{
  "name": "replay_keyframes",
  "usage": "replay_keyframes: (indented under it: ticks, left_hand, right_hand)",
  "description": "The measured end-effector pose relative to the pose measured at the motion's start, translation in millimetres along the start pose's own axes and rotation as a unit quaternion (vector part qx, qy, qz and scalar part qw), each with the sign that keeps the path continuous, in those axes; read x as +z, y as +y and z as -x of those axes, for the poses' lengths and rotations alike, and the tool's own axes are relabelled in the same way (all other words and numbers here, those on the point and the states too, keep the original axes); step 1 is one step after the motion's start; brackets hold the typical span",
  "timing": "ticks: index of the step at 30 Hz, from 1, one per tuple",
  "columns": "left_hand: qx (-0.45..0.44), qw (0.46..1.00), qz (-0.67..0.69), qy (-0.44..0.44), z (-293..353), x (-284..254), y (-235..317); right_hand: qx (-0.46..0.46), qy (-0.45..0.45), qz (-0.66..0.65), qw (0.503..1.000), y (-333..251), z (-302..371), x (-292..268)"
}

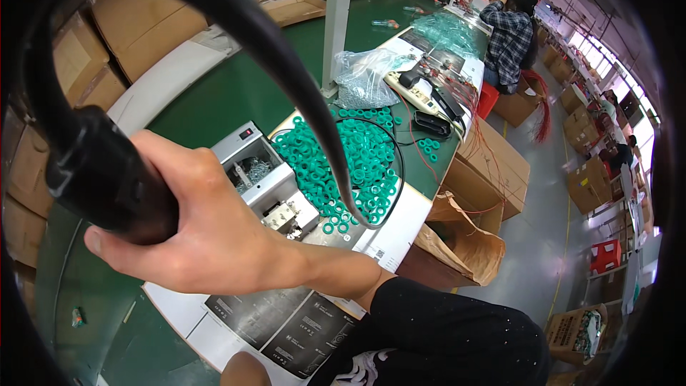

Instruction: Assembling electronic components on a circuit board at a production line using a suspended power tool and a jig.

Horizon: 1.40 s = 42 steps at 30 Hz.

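Observation:
My right hand (207, 221) is raised close in at the left, reaching across from the lower right. Its fingers are wrapped around a black cylindrical cable end (118, 171). From this piece a thick black cable (236, 7) arches overhead and comes down over the bench. Behind the hand stands a small grey metal machine (275, 182) with a red switch and a bin of small metal parts. Beside it lies a heap of green rings (343, 161). At the bottom edge a bit of bare skin, seemingly my left hand or arm (245, 370), shows; its fingers are hidden.
Black-and-white printed sheets (307, 336) cover the near bench. A clear bag of small parts (368, 78) and a power strip (414, 96) stand farther back. Open cardboard boxes (464, 225) line the right side. A person in a plaid shirt (509, 43) sits at the far end.

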<state>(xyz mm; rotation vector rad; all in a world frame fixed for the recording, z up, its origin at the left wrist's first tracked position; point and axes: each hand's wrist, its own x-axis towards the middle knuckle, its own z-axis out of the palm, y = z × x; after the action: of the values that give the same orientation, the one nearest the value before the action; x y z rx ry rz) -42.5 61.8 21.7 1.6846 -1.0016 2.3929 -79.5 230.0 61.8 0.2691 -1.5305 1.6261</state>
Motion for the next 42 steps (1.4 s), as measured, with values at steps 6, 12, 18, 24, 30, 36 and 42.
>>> replay_keyframes:
  ticks: [6, 12, 18, 24, 30, 36, 42]
  left_hand:
    - [-0.056, 0.965, -0.238, 0.096, 35.0, 14.5, 47.8]
    - [-0.089, 0.871, -0.464, 0.138, 16.2, -17.3, 26.3]
    - [-0.178, 0.719, -0.657, 0.143, -36.1, -38.6, -27.3]
    - [-0.294, 0.808, -0.428, 0.279, -30.1, -64.4, -30.7]
    - [-0.299, 0.824, -0.347, 0.334, -31.5, -64.9, -28.4]
    - [-0.309, 0.824, -0.350, 0.320, -35.0, -63.4, -28.5]
    - [-0.337, 0.819, -0.354, 0.301, -38.9, -64.2, -27.3]
  right_hand:
    - [-0.015, 0.003, -0.004, 1.000, 5.1, 4.4, 1.3]
    - [0.027, -0.010, -0.006, 1.000, 1.2, -1.1, 1.1]
    - [0.114, 0.018, 0.045, 0.992, -16.3, 4.7, -1.7]
    - [0.115, 0.067, -0.001, 0.991, -24.5, 2.3, 4.1]
    - [0.113, 0.057, -0.032, 0.991, -26.2, 4.5, 9.9]
    - [0.118, 0.056, -0.025, 0.991, -28.1, -0.2, 6.6]
    - [0.115, 0.071, -0.003, 0.991, -30.0, 0.9, -1.9]
